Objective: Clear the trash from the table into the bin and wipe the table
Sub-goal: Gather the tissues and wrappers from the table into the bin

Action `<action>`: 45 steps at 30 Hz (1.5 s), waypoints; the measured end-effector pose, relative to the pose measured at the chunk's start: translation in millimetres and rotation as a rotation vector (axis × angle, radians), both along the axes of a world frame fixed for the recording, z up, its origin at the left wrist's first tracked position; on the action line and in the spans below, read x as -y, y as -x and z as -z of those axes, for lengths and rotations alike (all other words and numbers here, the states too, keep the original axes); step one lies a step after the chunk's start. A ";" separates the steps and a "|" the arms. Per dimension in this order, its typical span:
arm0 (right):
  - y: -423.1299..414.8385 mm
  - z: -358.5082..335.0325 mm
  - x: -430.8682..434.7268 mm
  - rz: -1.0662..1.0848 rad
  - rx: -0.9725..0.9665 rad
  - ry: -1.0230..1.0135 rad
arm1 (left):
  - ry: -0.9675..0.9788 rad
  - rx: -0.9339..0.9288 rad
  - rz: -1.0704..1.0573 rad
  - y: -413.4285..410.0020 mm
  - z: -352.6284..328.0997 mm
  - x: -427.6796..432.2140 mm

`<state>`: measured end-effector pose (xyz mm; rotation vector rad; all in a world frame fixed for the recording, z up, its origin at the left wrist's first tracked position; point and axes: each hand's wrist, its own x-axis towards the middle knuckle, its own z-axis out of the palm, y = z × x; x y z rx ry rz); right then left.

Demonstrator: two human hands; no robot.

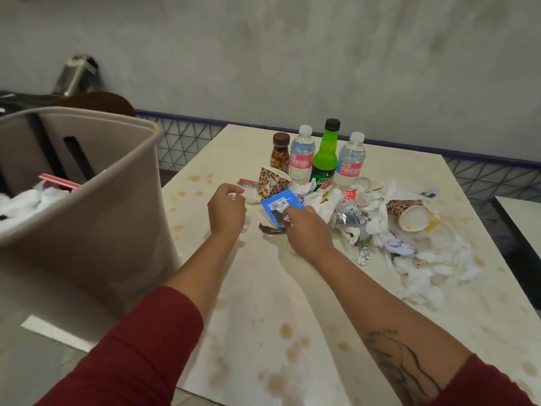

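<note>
Tabletop (263,288): left hand (227,210) pinches scrap (232,195), right hand (304,230) wrapper (278,204).

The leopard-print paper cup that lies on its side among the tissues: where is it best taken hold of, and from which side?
The leopard-print cup lies tipped, open mouth toward the person, tissues crowding its left side. So probably come from above, grip across the patterned wall behind the rim.

Four bottles (325,153), two leopard-print cups (272,183), one bin (117,200), one table (263,288)
</note>
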<state>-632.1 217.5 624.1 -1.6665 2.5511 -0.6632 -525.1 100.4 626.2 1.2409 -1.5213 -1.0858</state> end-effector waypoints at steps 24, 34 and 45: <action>-24.9 -91.3 -53.5 0.228 0.904 0.935 | -0.091 -0.080 0.379 -12.0 -83.2 -152.5; -88.1 -166.5 -25.9 0.031 1.090 0.965 | 0.193 -0.122 0.227 -63.6 -170.7 -135.8; -195.1 -229.1 52.1 -0.292 0.829 0.719 | 0.383 0.069 0.119 -189.4 -250.9 -70.7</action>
